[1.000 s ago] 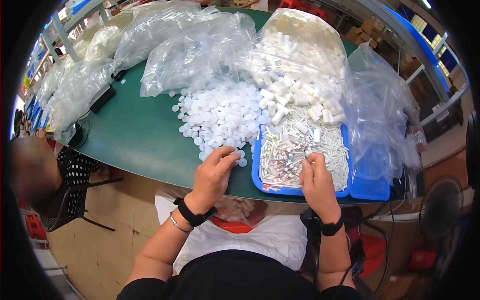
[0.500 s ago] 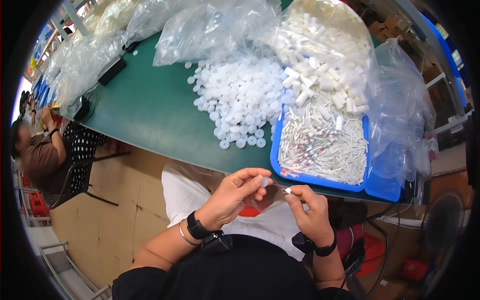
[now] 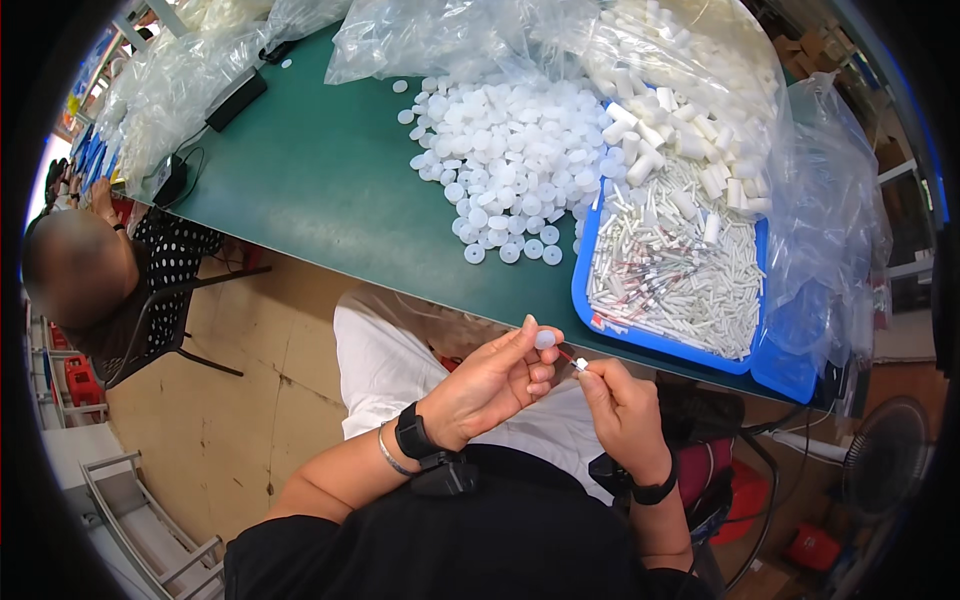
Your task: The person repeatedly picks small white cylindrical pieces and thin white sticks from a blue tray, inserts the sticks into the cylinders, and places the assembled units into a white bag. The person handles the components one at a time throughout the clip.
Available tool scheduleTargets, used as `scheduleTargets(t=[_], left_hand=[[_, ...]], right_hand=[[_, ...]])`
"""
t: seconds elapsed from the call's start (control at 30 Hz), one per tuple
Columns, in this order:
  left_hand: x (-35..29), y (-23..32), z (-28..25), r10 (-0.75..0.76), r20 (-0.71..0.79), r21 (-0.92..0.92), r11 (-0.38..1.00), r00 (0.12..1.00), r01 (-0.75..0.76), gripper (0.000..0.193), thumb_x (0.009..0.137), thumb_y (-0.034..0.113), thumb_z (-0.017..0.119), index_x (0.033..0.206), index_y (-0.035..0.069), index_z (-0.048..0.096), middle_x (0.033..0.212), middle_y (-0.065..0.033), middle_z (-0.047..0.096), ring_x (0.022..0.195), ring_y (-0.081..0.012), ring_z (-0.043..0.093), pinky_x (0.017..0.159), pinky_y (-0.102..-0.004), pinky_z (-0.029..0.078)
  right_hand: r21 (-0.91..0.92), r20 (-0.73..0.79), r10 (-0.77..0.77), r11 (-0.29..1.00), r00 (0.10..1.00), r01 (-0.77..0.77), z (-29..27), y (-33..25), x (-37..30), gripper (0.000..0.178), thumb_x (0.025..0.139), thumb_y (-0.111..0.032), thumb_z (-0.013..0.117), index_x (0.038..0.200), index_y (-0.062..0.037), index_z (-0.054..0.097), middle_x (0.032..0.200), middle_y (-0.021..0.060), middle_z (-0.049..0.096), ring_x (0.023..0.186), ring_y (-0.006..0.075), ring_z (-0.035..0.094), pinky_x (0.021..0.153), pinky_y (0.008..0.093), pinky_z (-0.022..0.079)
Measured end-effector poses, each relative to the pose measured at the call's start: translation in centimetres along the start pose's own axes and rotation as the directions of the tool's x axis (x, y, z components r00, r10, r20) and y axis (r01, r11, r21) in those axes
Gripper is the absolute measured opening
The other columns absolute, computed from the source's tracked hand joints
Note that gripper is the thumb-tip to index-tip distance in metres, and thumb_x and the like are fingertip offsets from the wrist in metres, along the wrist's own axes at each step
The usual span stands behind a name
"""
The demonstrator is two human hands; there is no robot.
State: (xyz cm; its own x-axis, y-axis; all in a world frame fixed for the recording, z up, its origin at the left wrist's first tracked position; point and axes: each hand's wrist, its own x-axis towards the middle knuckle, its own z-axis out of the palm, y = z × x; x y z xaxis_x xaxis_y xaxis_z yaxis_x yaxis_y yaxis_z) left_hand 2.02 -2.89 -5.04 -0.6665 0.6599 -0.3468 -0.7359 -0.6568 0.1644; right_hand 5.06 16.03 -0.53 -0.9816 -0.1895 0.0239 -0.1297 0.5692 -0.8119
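Just in front of the table edge, my left hand point(image 3: 492, 390) pinches a translucent white round cap point(image 3: 545, 340) between thumb and fingers, palm turned partly up. My right hand point(image 3: 627, 410) is closed on a small white connector-like piece point(image 3: 580, 365) at the fingertips. A thin dark and reddish wire point(image 3: 567, 354) spans the short gap between the cap and this piece. Beyond my hands, a heap of similar white caps point(image 3: 510, 150) lies on the green table point(image 3: 300, 190). To its right, a blue tray point(image 3: 660, 348) holds many thin white sticks and some wired pieces.
Short white cylinders point(image 3: 690, 140) spill from a clear bag behind the tray. More clear plastic bags point(image 3: 430, 40) line the table's back, near a black box point(image 3: 236, 103). Another person point(image 3: 85, 270) sits at the left. A fan point(image 3: 890, 450) stands at the right.
My left hand has turned its palm further up, still holding the cap. My right hand keeps its pinch. The view has shifted, so the table things appear higher and further right.
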Motion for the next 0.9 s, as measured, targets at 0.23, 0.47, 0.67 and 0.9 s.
scheduleTargets(t=[0.23,0.47,0.67,0.9], left_hand=[[0.0,-0.2,0.0,0.061,-0.048,0.098,0.994,0.997,-0.056,0.030,0.102,0.034,0.049,0.107,0.006,0.059,0.086,0.0022,0.058,0.071,-0.0083,0.049,0.067,-0.0225,0.044],[0.0,-0.4,0.1,0.170,-0.105,0.281,0.950,0.980,-0.135,0.024,0.100,0.027,0.056,0.110,0.005,0.059,0.088,0.0006,0.060,0.073,-0.0066,0.054,0.067,-0.0226,0.046],[-0.1,-0.6,0.4,0.199,-0.127,0.415,0.901,0.972,-0.130,0.024,0.099,0.022,0.056,0.112,0.002,0.058,0.094,-0.0032,0.062,0.079,-0.0099,0.057,0.074,-0.0241,0.049],[0.1,-0.5,0.1,0.199,-0.115,0.413,0.901,0.973,-0.135,0.024,0.100,0.021,0.055,0.114,0.001,0.058,0.098,-0.0053,0.065,0.081,-0.0095,0.061,0.074,-0.0244,0.051]], right_hand=[[-0.102,-0.022,-0.048,0.994,0.999,0.046,0.2,0.4,0.0,0.010,0.089,-0.014,0.066,0.089,-0.0042,0.064,0.056,0.0119,0.057,0.049,0.0273,0.059,0.047,0.0366,0.043],[-0.267,0.019,-0.129,0.955,0.991,0.130,-1.1,-0.4,0.5,0.010,0.086,-0.016,0.068,0.087,-0.0068,0.064,0.055,0.0101,0.056,0.048,0.0266,0.058,0.047,0.0377,0.042],[-0.311,-0.012,-0.167,0.938,0.986,0.155,-1.2,-0.4,0.2,0.010,0.086,-0.017,0.068,0.086,-0.0081,0.064,0.054,0.0080,0.055,0.046,0.0252,0.056,0.047,0.0363,0.042],[-0.397,-0.049,-0.229,0.898,0.972,0.191,-1.0,-0.5,0.0,0.010,0.085,-0.016,0.068,0.084,-0.0077,0.063,0.053,0.0071,0.055,0.044,0.0242,0.054,0.046,0.0354,0.041]])
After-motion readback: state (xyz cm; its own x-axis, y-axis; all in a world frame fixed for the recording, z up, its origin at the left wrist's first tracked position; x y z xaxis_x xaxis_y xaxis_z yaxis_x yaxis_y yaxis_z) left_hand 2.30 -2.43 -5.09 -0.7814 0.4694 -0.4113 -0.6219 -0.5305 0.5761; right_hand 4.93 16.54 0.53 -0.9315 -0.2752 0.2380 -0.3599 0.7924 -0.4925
